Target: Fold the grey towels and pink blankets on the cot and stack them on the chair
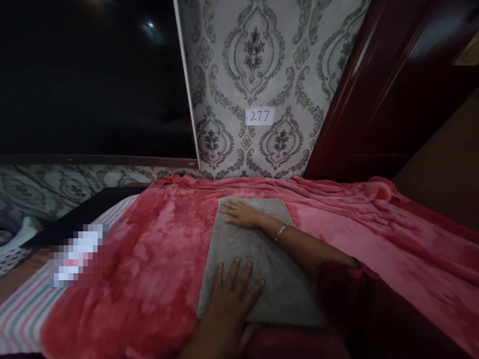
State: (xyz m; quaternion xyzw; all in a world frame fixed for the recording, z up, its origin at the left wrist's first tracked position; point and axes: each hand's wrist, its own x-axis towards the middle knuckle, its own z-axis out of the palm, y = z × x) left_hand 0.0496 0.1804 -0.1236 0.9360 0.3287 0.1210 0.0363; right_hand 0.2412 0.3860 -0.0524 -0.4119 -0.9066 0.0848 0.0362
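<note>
A grey, soft-looking rectangular mat [262, 247] lies flat on a pink-and-red plush blanket [160, 254]. Near the mat's left side, toward its near edge, my left hand [234, 291] rests palm down with its fingers spread. My right hand [241, 213] reaches across to the mat's far left corner and lies flat on it, fingers apart, with a bracelet [281, 232] on the wrist. Neither hand grips anything. My right forearm and dark red sleeve cover part of the mat's right side.
Bunched blanket folds [262, 184] run along the patterned wall [254, 60], where a paper marked 277 [259, 116] is fixed. A large dark screen [93, 80] stands at the left, a glossy dark red panel [366, 99] at the right. Striped cloth [28, 309] shows at the left edge.
</note>
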